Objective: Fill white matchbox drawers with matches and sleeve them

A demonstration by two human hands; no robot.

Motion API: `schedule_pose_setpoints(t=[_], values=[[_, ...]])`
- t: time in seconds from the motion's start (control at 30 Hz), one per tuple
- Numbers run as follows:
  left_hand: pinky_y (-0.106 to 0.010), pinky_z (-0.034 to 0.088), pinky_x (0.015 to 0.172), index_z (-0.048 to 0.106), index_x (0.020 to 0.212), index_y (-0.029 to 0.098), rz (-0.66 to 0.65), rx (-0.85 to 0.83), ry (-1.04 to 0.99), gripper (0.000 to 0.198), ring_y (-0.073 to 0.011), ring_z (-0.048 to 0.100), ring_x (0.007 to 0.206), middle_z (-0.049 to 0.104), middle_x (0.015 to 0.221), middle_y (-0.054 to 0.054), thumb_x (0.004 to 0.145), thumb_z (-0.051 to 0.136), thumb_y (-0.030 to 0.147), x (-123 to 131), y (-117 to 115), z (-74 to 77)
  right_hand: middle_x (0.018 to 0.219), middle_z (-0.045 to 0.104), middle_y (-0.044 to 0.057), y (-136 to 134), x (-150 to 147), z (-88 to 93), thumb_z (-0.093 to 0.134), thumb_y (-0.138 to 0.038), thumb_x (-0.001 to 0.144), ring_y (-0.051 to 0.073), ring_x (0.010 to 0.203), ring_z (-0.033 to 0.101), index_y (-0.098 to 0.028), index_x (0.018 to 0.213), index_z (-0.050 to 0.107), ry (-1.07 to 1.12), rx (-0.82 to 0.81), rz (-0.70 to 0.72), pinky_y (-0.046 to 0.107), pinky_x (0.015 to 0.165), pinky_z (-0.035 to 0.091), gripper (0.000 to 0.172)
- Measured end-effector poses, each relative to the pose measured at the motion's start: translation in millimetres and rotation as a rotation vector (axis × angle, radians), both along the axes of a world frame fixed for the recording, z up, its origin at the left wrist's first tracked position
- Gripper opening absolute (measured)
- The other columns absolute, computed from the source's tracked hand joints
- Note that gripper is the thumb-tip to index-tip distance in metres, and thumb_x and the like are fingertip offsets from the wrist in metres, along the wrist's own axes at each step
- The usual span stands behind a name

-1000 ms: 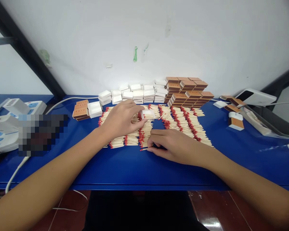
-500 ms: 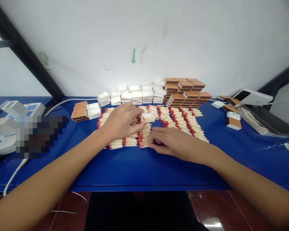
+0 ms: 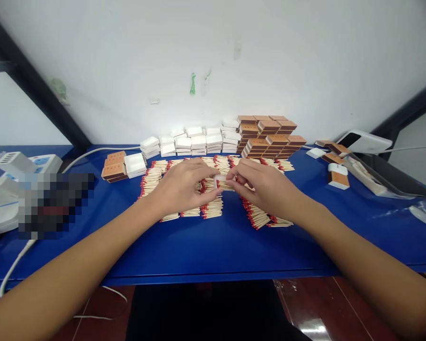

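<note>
My left hand [image 3: 186,187] is closed, with its thumb and fingers pinching one end of a small white matchbox tray [image 3: 217,179]. Some red-headed matches show inside this tray. My right hand [image 3: 268,184] meets the tray from the right, its thumb and fingertips pinched together over the pale sticks of matches [image 3: 226,185]. How many matches it grips is hidden. Below and around both hands lie rows of loose matches [image 3: 213,209] on the blue table [image 3: 199,251], mostly with their red heads to the left.
White matchbox trays [image 3: 199,142] are stacked along the wall, beside a pile of brown matchboxes [image 3: 270,142]. More brown matchboxes [image 3: 114,165] stand at left. Power strips [image 3: 39,163] and a cable occupy the left side; a white device [image 3: 364,141] and boxes lie at right.
My right hand has moved up from the match rows to the tray. The left hand has brought the tray slightly right and down. The camera view has shifted a little.
</note>
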State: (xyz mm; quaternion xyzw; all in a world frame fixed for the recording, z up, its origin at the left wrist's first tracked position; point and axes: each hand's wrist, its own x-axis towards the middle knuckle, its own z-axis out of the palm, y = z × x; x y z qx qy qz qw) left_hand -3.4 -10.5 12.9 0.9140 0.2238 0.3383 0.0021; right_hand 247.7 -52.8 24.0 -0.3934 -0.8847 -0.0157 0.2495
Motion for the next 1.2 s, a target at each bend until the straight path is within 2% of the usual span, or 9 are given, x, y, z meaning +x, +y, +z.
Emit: schedule_pose_setpoints(t=[0.13, 0.23, 0.33, 0.43, 0.83, 1.0, 1.1, 1.2], values=[[-0.035, 0.058, 0.080, 0.075, 0.114, 0.018, 0.043, 0.024, 0.022, 0.030, -0.0236, 0.073, 0.095, 0.079, 0.098, -0.007, 0.100, 0.070, 0.043, -4.1, 8.0, -0.8, 0.084, 0.061, 0.002, -6.9, -3.3, 3.6, 0.058, -0.025, 0.106, 0.017, 0.073, 0.055, -0.020, 0.103, 0.067, 0.053, 0.022, 0.034, 0.029, 0.065, 0.039, 0.011], [-0.037, 0.058, 0.082, 0.075, 0.113, 0.017, 0.097, 0.046, 0.031, 0.028, -0.0242, 0.073, 0.096, 0.079, 0.099, -0.008, 0.099, 0.069, 0.041, -7.9, 12.7, -0.3, 0.082, 0.061, 0.000, -13.5, -9.2, 3.0, 0.063, -0.022, 0.103, 0.014, 0.070, 0.056, -0.020, 0.099, 0.071, 0.049, -0.155, 0.156, 0.028, 0.065, 0.041, 0.009], [-0.036, 0.058, 0.081, 0.075, 0.113, 0.016, 0.128, 0.086, 0.025, 0.027, -0.0244, 0.073, 0.097, 0.079, 0.100, -0.008, 0.098, 0.071, 0.038, -9.8, 13.9, 0.1, 0.092, 0.068, 0.001, -19.0, -17.0, -0.9, 0.066, -0.015, 0.100, 0.012, 0.073, 0.061, -0.021, 0.101, 0.075, 0.005, -0.345, 0.248, 0.027, 0.067, 0.044, 0.011], [-0.036, 0.058, 0.080, 0.075, 0.114, 0.016, 0.127, 0.107, 0.031, 0.028, -0.0246, 0.073, 0.097, 0.079, 0.097, -0.008, 0.098, 0.071, 0.038, -10.1, 13.4, 0.2, 0.100, 0.073, 0.002, -20.7, -22.1, -5.2, 0.067, -0.014, 0.099, 0.013, 0.080, 0.066, -0.021, 0.104, 0.077, -0.014, -0.406, 0.263, 0.027, 0.071, 0.047, 0.013], [-0.035, 0.057, 0.076, 0.075, 0.110, 0.015, 0.101, 0.147, 0.037, 0.025, -0.0239, 0.072, 0.091, 0.078, 0.094, -0.007, 0.099, 0.070, 0.038, -9.6, 14.2, 1.2, 0.097, 0.071, 0.003, -20.6, -24.3, -8.6, 0.063, -0.018, 0.101, 0.016, 0.079, 0.063, -0.020, 0.099, 0.074, -0.066, -0.452, 0.214, 0.029, 0.069, 0.044, 0.011], [-0.036, 0.057, 0.078, 0.075, 0.108, 0.015, 0.097, 0.118, 0.071, 0.025, -0.0246, 0.072, 0.092, 0.078, 0.095, -0.008, 0.100, 0.068, 0.038, -9.8, 13.4, 0.7, 0.095, 0.069, 0.002, -20.8, -22.7, -8.1, 0.063, -0.017, 0.101, 0.014, 0.077, 0.060, -0.020, 0.095, 0.070, -0.086, -0.465, 0.219, 0.028, 0.068, 0.041, 0.009], [-0.037, 0.057, 0.079, 0.075, 0.112, 0.014, 0.097, 0.087, 0.105, 0.027, -0.0255, 0.072, 0.094, 0.078, 0.096, -0.009, 0.100, 0.068, 0.037, -9.6, 12.9, -0.3, 0.092, 0.066, 0.001, -18.2, -17.5, -6.8, 0.063, -0.019, 0.102, 0.013, 0.073, 0.057, -0.021, 0.095, 0.067, -0.049, -0.421, 0.214, 0.027, 0.065, 0.039, 0.009], [-0.037, 0.057, 0.079, 0.075, 0.115, 0.014, 0.085, 0.063, 0.125, 0.029, -0.0262, 0.072, 0.096, 0.079, 0.097, -0.009, 0.099, 0.068, 0.038, -8.9, 12.3, -1.9, 0.086, 0.062, 0.000, -12.8, -10.2, -4.3, 0.063, -0.023, 0.104, 0.013, 0.069, 0.053, -0.021, 0.097, 0.067, 0.007, -0.297, 0.169, 0.027, 0.064, 0.038, 0.009]])
